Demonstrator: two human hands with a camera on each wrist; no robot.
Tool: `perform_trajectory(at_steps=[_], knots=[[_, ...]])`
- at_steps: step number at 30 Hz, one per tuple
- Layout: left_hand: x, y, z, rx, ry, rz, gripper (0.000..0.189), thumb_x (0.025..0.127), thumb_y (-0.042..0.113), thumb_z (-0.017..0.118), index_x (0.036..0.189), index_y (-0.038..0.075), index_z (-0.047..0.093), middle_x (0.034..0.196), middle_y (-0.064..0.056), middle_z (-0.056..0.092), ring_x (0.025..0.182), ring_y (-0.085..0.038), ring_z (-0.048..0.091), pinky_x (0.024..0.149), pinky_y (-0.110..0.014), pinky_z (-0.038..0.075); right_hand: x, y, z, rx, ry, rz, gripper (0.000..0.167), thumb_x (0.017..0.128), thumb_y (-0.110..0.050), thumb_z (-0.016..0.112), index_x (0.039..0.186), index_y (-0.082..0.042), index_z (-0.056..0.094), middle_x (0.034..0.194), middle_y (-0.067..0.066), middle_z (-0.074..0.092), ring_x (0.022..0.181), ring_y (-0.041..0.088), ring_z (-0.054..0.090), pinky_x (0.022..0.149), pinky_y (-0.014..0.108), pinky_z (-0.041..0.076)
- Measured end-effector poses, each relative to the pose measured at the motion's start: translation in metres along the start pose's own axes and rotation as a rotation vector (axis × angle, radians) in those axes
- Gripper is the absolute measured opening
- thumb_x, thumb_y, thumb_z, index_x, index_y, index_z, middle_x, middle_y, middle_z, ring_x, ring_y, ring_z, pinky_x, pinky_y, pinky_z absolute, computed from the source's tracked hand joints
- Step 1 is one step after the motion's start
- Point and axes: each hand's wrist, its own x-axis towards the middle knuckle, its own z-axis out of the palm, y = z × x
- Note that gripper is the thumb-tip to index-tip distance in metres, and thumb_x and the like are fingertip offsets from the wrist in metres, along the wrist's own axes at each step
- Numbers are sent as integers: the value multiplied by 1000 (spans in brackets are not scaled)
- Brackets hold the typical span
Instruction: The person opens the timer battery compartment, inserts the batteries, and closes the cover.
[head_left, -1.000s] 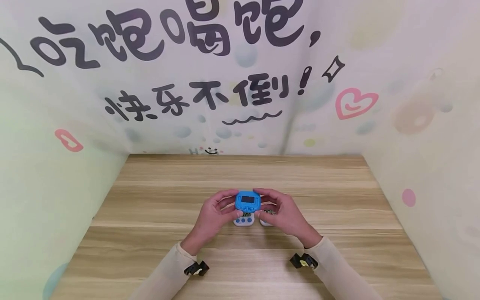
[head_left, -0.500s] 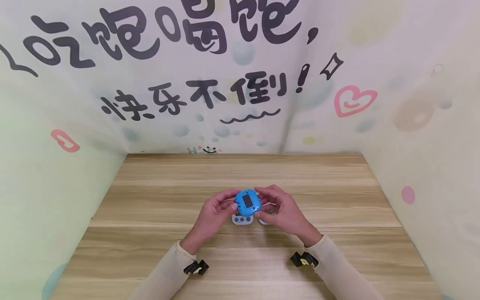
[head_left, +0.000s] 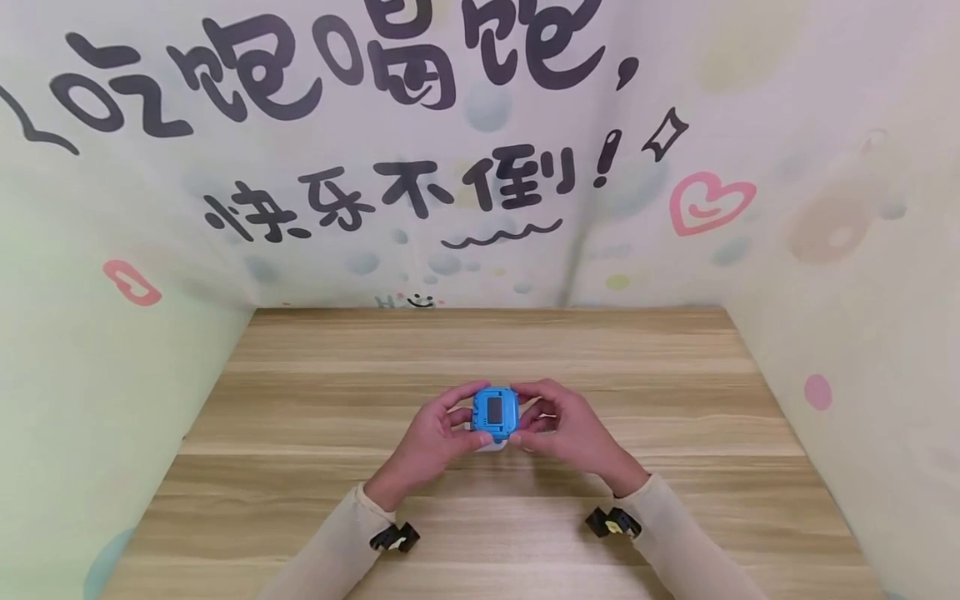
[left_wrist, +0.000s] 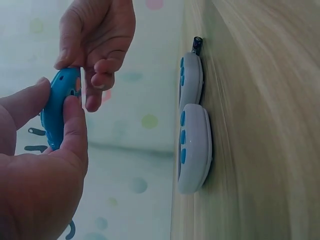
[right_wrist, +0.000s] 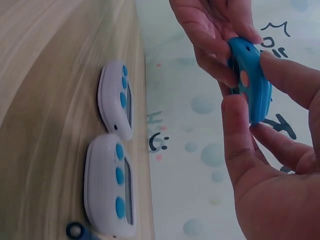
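Observation:
A small blue rounded device [head_left: 507,410] with a dark rectangular panel is held up above the table in the head view. My left hand [head_left: 427,440] pinches it between thumb and fingers at its left side. From the other side my right hand [head_left: 573,433] holds its right edge with thumb and fingertips. In the left wrist view the blue device [left_wrist: 56,112] appears edge-on between both hands. Two white digital timers with blue buttons, a nearer timer [left_wrist: 200,150] and a farther timer [left_wrist: 192,80], lie below; in the head view the device and hands mostly hide them.
A dark blue battery [left_wrist: 197,46] lies beside the farther timer in the left wrist view; the right wrist view also shows the battery [right_wrist: 79,231]. A wooden table [head_left: 315,358] spreads beneath, with printed wall panels [head_left: 315,267] behind and at both sides.
The blue device has been turned about a quarter turn, so its dark panel now stands upright instead of sideways. Both hands have come slightly lower, covering more of the white timers.

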Motion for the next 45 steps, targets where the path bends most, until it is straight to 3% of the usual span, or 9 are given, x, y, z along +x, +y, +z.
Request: perform_trajectory(at_steps=[7,13,18,22,25,34,40,45], knots=[[1,0,0,-18,8,-22,76,93,9,82,159,7,44,157,-17,47,123,-24,67,97,-29,62,-4,16,-21,-114,45,31,49,92,-21,84,138,-13,67,124,18,71,99,17,71,84,26,62],[0,-2,-2,-18,17,-10,75,91,4,82,157,5,45,156,-20,49,123,-25,66,97,-29,61,-9,27,-32,-128,73,64,36,98,-21,78,131,-8,71,110,8,76,94,12,69,78,25,61],[0,-6,1,26,10,-3,74,90,7,85,154,5,48,147,-21,58,119,-24,66,98,-29,61,-11,25,-25,-72,4,59,39,101,-22,74,133,-1,68,105,9,77,91,19,73,78,26,63],[-1,-9,6,34,-25,-20,74,89,9,86,153,6,49,145,-20,59,118,-26,66,97,-28,61,-12,21,-17,-3,-68,67,39,104,-21,69,135,2,65,105,16,77,91,30,77,79,39,66],[-1,-10,10,30,-38,-33,72,89,7,86,151,7,50,144,-21,58,117,-27,66,95,-28,62,-12,19,-11,35,-93,77,39,105,-22,68,136,2,65,103,14,77,90,36,77,79,46,66],[-5,-11,16,31,-59,-32,70,88,6,86,149,9,53,141,-18,57,113,-20,69,94,-32,63,-12,13,2,119,-155,137,31,102,-9,66,131,2,65,88,14,74,66,26,75,61,44,66],[-8,-14,20,48,-55,-40,71,87,3,86,149,10,54,140,-15,59,111,-21,70,94,-31,63,-12,12,10,125,-114,181,30,93,-2,64,121,8,68,82,12,75,60,18,73,59,50,65],[-10,-14,22,50,-39,-47,70,85,2,87,148,9,56,138,-16,61,110,-23,70,94,-32,63,-14,14,15,117,-80,202,33,89,0,64,120,7,72,80,11,76,57,17,72,55,41,65]])
